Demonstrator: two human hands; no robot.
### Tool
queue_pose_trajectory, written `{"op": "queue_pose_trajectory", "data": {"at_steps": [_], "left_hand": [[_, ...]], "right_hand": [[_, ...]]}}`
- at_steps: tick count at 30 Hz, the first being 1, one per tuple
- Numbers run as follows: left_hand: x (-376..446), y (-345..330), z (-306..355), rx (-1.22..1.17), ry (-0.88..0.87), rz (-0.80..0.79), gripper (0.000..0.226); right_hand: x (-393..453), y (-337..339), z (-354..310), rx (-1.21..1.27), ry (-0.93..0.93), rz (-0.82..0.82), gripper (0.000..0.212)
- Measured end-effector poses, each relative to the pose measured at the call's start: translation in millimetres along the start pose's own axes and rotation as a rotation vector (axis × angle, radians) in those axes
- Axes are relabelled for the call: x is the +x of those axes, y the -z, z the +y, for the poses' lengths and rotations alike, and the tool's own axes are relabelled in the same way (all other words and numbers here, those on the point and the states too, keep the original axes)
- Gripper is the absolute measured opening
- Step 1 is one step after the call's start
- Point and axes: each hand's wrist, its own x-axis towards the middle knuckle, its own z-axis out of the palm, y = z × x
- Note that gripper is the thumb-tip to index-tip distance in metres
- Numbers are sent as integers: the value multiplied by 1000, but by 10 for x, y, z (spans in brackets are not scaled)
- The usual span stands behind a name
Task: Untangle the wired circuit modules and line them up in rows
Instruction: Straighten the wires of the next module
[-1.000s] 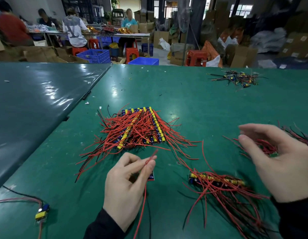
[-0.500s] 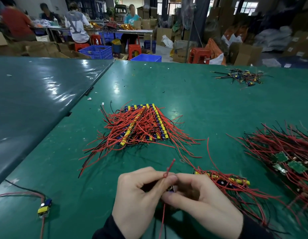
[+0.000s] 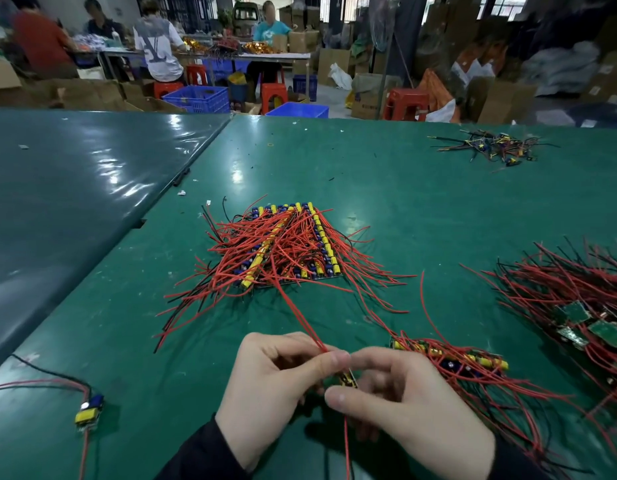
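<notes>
A workshop with stacked cardboard boxes, red stools (image 3: 405, 102) and blue crates (image 3: 199, 98) fills the background, where several people sit at a far table. In front lies a green work table (image 3: 386, 188), with a darker plastic-covered table (image 3: 75, 188) joining it on the left.

Near the bottom centre, the left hand (image 3: 269, 386) and right hand (image 3: 414, 420) meet above the table. Between them is a single small circuit module (image 3: 347, 380) with a yellow part. The left thumb and forefinger are pinched together on its red wire (image 3: 300, 317), which runs up and away from the hands. The right thumb and forefinger are curled around the module itself.

At the table's centre sits a block of modules already lined up in rows (image 3: 289, 244), red and black wires fanning outward. Just right of the hands lies a short started row (image 3: 449, 358). At the right edge is a tangled heap (image 3: 577, 306) with green boards showing. One lone module (image 3: 89, 410) rests at bottom left. A small dark-wired pile (image 3: 490, 147) lies at far right.
</notes>
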Motion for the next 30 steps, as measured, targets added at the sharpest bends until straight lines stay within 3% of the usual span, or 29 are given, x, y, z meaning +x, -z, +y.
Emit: {"op": "queue_pose_trajectory", "data": {"at_steps": [2, 5, 8, 13, 17, 23, 30], "left_hand": [[-4, 0, 6, 26, -5, -7, 15], [5, 25, -7, 8, 22, 18, 22], [1, 48, 5, -46, 108, 22, 29], [8, 90, 48, -271, 269, -111, 29], [-13, 144, 48, -432, 332, -250, 46], [-24, 102, 29, -483, 260, -282, 48], [-45, 72, -19, -413, 226, -248, 47]], "right_hand": [[-2, 10, 12, -58, 31, 64, 25], [-17, 1, -27, -6, 58, -23, 8], [-48, -26, -62, 64, 55, -140, 12], [-37, 3, -113, 293, -71, -368, 31], [-47, 55, -168, 390, -75, -532, 17], [-41, 25, -145, 402, -57, -516, 25], [-18, 33, -153, 389, -89, -543, 21]]}}
